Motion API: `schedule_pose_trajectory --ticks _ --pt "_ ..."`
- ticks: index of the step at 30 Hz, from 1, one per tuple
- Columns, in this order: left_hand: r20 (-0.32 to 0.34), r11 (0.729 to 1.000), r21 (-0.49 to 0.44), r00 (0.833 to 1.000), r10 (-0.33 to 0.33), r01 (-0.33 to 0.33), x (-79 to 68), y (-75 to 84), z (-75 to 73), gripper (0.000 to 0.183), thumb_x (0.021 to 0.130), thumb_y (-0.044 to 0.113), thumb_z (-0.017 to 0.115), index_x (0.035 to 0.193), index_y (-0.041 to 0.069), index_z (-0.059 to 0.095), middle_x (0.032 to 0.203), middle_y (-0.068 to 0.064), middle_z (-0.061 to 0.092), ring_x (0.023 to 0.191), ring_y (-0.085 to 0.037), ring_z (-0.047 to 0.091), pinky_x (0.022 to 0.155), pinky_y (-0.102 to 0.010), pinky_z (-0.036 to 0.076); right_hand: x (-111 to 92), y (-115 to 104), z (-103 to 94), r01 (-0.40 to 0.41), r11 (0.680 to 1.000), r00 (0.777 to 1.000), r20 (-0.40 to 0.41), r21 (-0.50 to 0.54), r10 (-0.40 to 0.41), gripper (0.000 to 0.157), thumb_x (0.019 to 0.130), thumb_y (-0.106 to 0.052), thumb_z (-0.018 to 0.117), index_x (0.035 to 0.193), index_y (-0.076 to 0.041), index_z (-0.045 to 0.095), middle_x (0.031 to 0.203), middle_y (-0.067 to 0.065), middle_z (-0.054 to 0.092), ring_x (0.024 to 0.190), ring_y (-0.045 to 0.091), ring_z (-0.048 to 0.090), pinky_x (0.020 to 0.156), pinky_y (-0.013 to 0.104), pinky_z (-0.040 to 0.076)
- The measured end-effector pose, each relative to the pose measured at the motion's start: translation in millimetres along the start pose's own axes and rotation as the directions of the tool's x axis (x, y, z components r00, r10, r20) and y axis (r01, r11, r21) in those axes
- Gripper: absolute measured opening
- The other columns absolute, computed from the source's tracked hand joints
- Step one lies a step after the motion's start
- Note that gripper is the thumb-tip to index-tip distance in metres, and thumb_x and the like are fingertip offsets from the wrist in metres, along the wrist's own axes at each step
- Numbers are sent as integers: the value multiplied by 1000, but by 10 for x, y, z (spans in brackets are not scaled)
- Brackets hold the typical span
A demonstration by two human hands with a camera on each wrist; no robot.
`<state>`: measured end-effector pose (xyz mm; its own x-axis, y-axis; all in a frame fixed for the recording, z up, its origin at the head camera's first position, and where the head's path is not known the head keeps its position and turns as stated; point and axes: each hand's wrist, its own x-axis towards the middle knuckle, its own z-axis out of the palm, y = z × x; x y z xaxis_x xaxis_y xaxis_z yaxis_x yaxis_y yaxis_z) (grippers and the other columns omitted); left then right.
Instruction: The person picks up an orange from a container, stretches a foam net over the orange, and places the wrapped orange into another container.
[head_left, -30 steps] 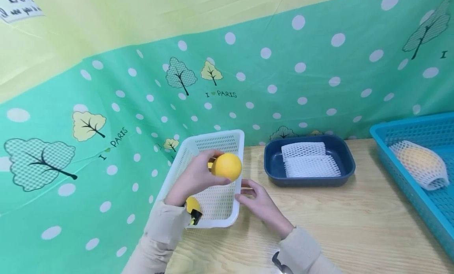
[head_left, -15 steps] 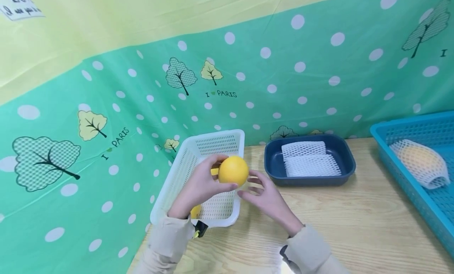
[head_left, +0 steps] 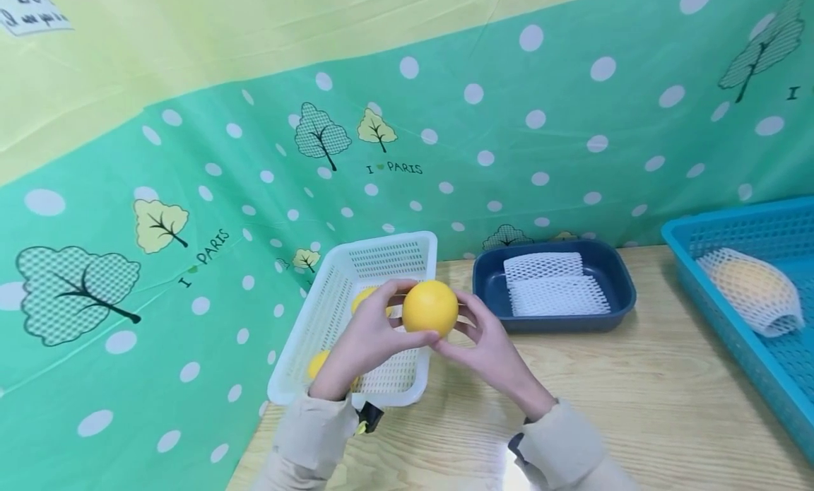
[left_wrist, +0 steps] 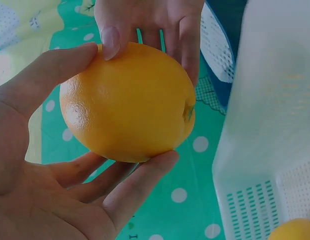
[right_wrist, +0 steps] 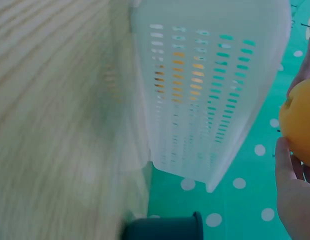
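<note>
In the left hand (head_left: 365, 332) and right hand (head_left: 492, 346), an orange (head_left: 430, 306) is gripped from both sides; below them, a wooden table (head_left: 604, 399) is backed by a dotted curtain (head_left: 540, 152); under the left hand, yellow fruits (head_left: 364, 300) in a white basket (head_left: 389, 256) are partly hidden; beyond the right hand, foam nets (head_left: 559, 294) are held in a dark tub (head_left: 559, 324); farther right, a netted fruit (head_left: 750, 292) is held in a blue basket (head_left: 738, 364).

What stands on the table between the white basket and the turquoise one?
The navy tray, holding white netting, then bare wooden table up to the turquoise basket, in the head view.
</note>
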<state>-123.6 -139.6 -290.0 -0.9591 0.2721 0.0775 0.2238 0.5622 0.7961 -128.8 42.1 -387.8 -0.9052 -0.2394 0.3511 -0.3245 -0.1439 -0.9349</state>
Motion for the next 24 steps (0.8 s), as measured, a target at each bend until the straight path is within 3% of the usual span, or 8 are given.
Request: schedule_pose_trajectory --ticks 5,16,24 --pt "-1 1000 -15 1000 19 -19 14 56 81 72 73 22 89 135 14 54 131 0 57 118 -23 54 95 -43 55 -5 -31 -110 17 1000 1000 2 -22 -17 72 80 -5 81 143 -11 45 143 7 48 130 26 50 104 30 48" --pt "-7 998 -55 1000 19 -19 43 68 319 74 76 30 87 139 15 51 134 1 57 122 -20 53 96 -44 53 -83 -82 -371 -106 991 994 0 -80 106 76 81 -17 83 146 -14 42 148 6 45 135 26 47 104 24 45" --pt "28 992 -123 1000 -5 8 23 72 462 76 77 31 87 141 15 49 136 0 55 124 -22 52 97 -40 53 -153 -104 -545 -137 978 990 23 -159 142 78 81 -25 84 146 -13 42 146 9 47 132 28 50 103 26 47"
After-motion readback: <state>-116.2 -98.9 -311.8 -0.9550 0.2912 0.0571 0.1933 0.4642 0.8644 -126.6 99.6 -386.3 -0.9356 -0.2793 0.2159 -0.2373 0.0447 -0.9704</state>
